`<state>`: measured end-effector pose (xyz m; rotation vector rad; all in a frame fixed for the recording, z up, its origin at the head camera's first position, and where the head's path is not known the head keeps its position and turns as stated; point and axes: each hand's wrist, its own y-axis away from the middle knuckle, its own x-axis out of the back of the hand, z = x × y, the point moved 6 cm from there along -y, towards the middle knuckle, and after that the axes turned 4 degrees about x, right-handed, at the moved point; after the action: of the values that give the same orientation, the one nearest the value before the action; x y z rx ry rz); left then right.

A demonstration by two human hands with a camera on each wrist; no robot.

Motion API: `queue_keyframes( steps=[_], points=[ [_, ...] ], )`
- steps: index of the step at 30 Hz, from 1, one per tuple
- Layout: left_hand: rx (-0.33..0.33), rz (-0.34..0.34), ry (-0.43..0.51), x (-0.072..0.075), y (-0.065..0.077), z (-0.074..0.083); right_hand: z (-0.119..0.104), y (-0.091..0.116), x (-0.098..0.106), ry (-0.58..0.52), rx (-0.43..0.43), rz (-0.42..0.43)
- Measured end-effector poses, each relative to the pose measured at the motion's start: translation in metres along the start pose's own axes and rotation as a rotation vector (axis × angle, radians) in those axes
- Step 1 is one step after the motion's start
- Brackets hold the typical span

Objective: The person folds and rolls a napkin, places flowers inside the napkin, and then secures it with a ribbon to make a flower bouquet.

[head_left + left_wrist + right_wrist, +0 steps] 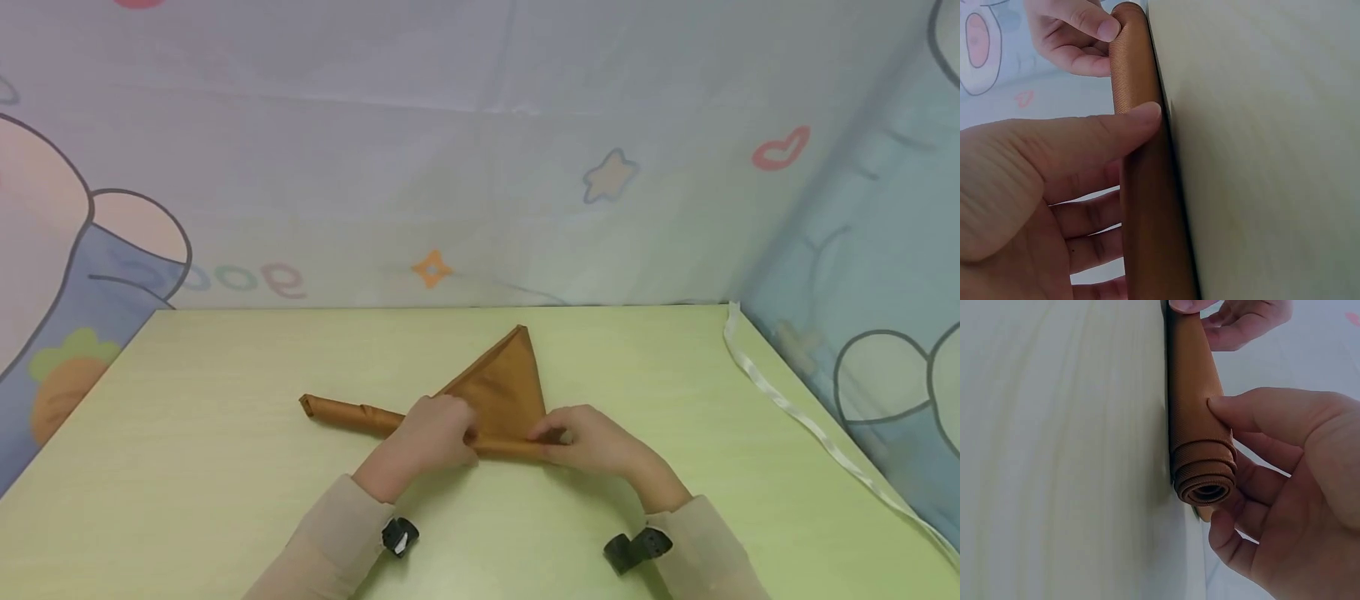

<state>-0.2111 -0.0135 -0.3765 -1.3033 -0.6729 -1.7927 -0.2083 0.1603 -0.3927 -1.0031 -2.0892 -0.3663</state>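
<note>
A brown cloth (pixel 501 392) lies on the table, its near side wound into a long roll. From the roll, a flat triangular part points toward the back, while the roll's left end (pixel 337 412) sticks out past the left hand. The left hand (pixel 435 435) holds the middle of the roll, thumb on the near side and fingers on the far side. Near the right end, the right hand (pixel 596 442) pinches the roll between thumb and fingers. Spiral layers show at that roll end (pixel 1207 487) in the right wrist view.
The pale table (pixel 225 492) carries a white ribbon (pixel 780 396) along its right edge. A printed fabric backdrop (pixel 360 167) rises behind the table and at the sides. Dark wrist devices sit at the left cuff (pixel 400 537) and right cuff (pixel 637 550).
</note>
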Motion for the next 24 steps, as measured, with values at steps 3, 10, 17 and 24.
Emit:
queue_keyframes(
  steps=[3,10,17,24],
  points=[
    [0.02,-0.016,-0.002,-0.003,-0.001,-0.001,0.0,0.0,-0.001,-0.015,0.003,-0.016],
    [-0.012,0.004,-0.037,-0.005,-0.003,0.0,0.002,0.001,0.0,-0.014,0.005,-0.006],
    [-0.068,0.029,-0.047,-0.004,-0.002,0.003,-0.001,-0.001,0.005,0.069,0.05,0.079],
    [-0.086,0.041,-0.046,-0.003,-0.002,0.003,-0.009,-0.002,0.004,0.095,0.098,0.062]
  ],
)
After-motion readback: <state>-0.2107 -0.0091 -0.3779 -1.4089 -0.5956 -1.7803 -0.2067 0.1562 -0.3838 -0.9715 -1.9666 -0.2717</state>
